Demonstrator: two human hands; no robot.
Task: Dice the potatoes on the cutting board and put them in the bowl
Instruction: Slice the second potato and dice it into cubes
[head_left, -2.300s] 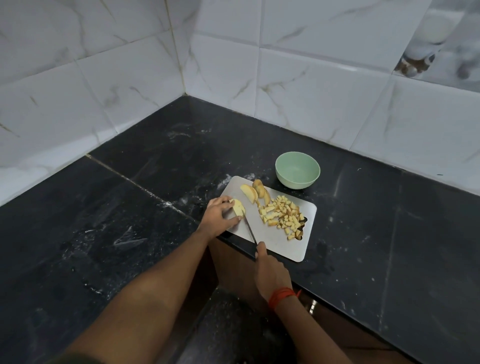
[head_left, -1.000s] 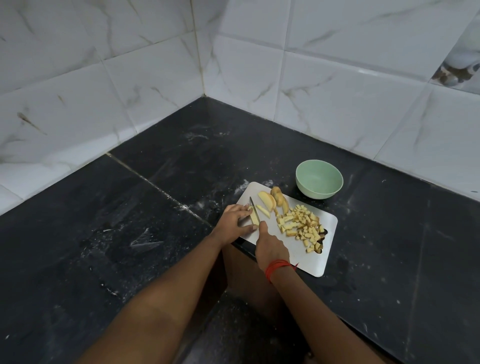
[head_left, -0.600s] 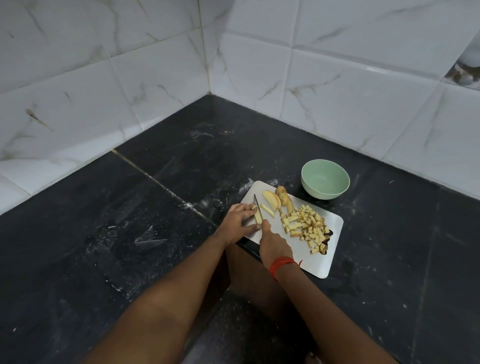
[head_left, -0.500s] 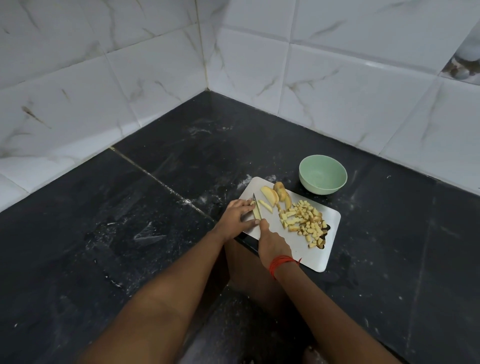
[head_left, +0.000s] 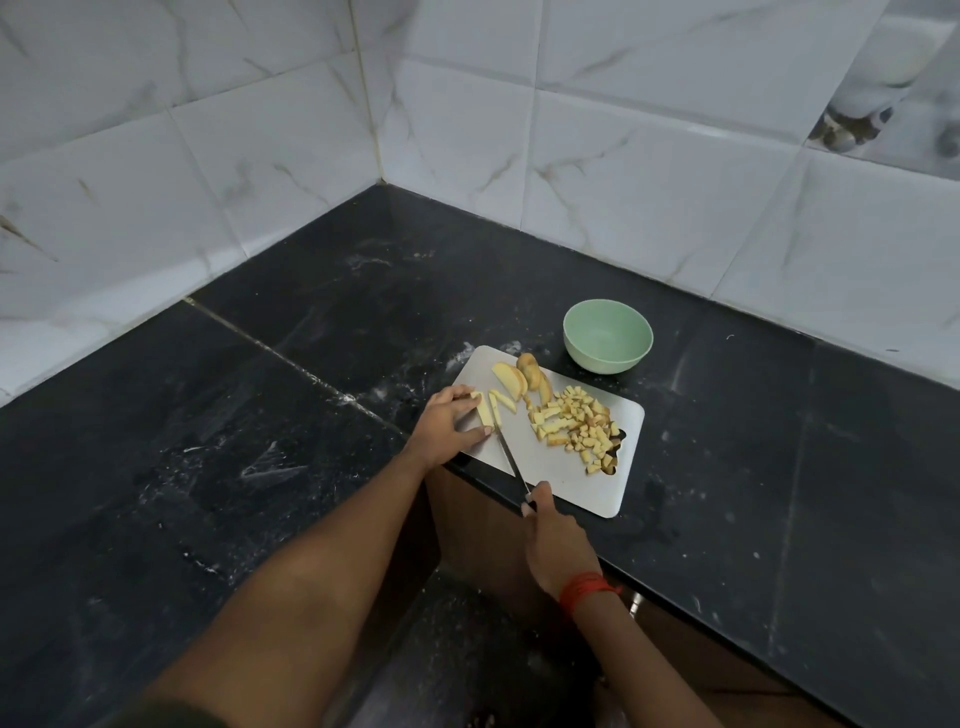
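Observation:
A white cutting board (head_left: 540, 457) lies at the counter's front edge. On it are a pile of diced potato (head_left: 576, 426), uncut potato wedges (head_left: 522, 376) at the far corner and a few long potato strips (head_left: 491, 408). My left hand (head_left: 449, 423) holds the strips down with curled fingers at the board's left end. My right hand (head_left: 553, 535) grips the handle of a knife (head_left: 511, 460), whose thin blade runs up to the strips. An empty pale green bowl (head_left: 608, 335) stands just beyond the board.
The black stone counter (head_left: 260, 415) meets white marble-look tiled walls (head_left: 649, 182) in a corner behind the board. The counter's front edge drops off under the board's near side, above a brown cabinet front (head_left: 478, 525).
My right hand has drawn back toward me along the board, pulling the knife with it. Cut strips now lie beside my left hand, which stays at the board's left end.

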